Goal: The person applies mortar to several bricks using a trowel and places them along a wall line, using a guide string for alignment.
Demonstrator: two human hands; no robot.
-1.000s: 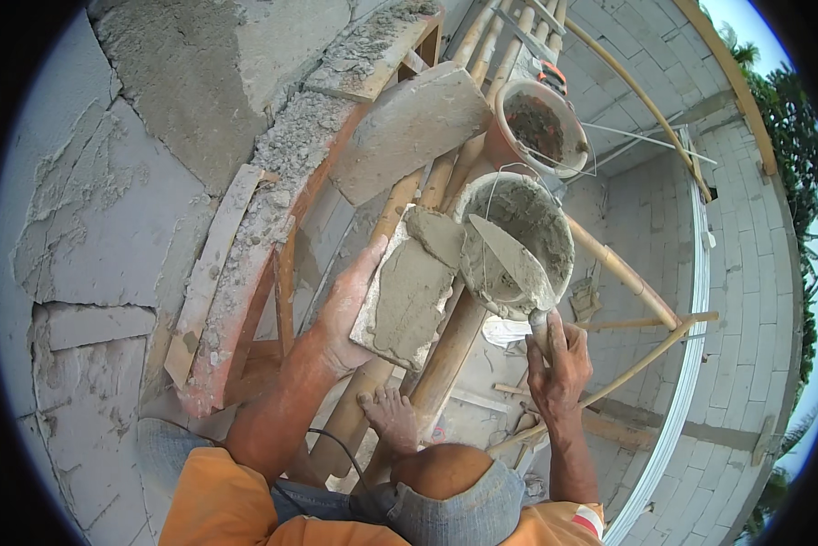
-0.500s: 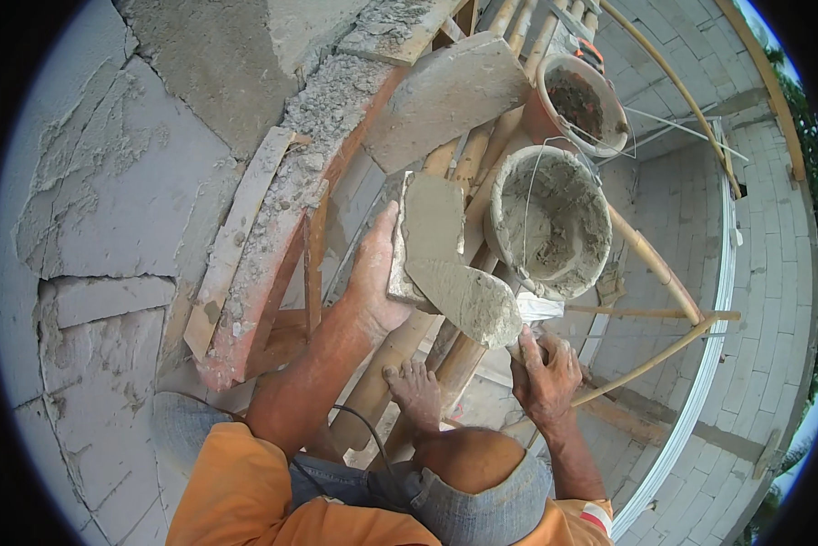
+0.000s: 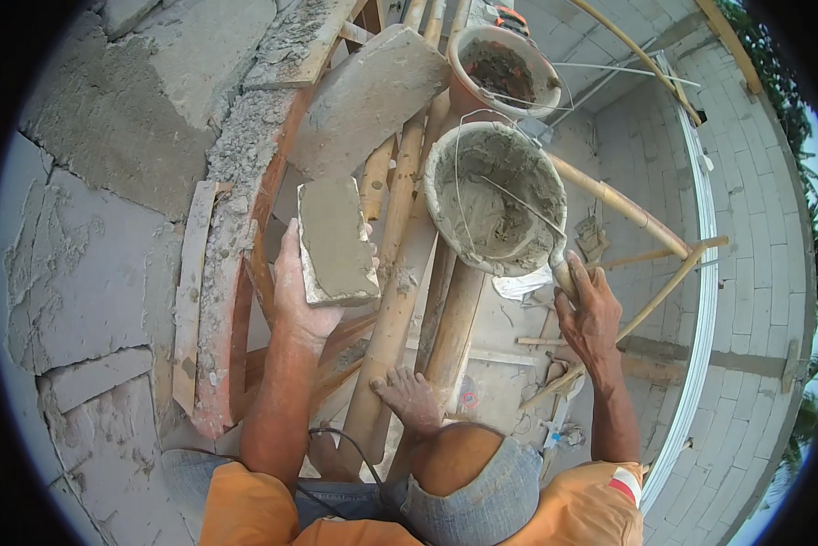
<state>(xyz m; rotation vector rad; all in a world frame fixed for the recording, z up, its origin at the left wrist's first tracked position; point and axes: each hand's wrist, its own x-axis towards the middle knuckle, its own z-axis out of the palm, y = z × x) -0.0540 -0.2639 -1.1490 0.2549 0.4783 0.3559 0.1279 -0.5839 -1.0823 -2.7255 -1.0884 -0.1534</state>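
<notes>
My left hand [image 3: 302, 296] supports a pale block [image 3: 315, 289] from below, its fingers wrapped round the sides. Smooth grey mortar [image 3: 330, 235] covers the block's upper face. On the right, my right hand [image 3: 591, 314] grips the handle of a trowel [image 3: 565, 275]. The trowel's metal neck reaches over the rim of a mortar bucket [image 3: 444, 229]; its blade is down in the wet mortar and mostly hidden. A thin wire handle stands up across that bucket.
Behind the mortar bucket is a second bucket [image 3: 458, 76] with dark contents. Bamboo poles [image 3: 400, 273] run beneath my bare foot [image 3: 411, 400]. A loose grey slab [image 3: 365, 96] lies across them. Rough block masonry [image 3: 90, 264] rises on the left, beside a timber-edged concrete strip [image 3: 242, 182].
The trowel has left the block's face and gone into the mortar bucket with my right hand. My left hand holds the block farther left in the view, which has shifted.
</notes>
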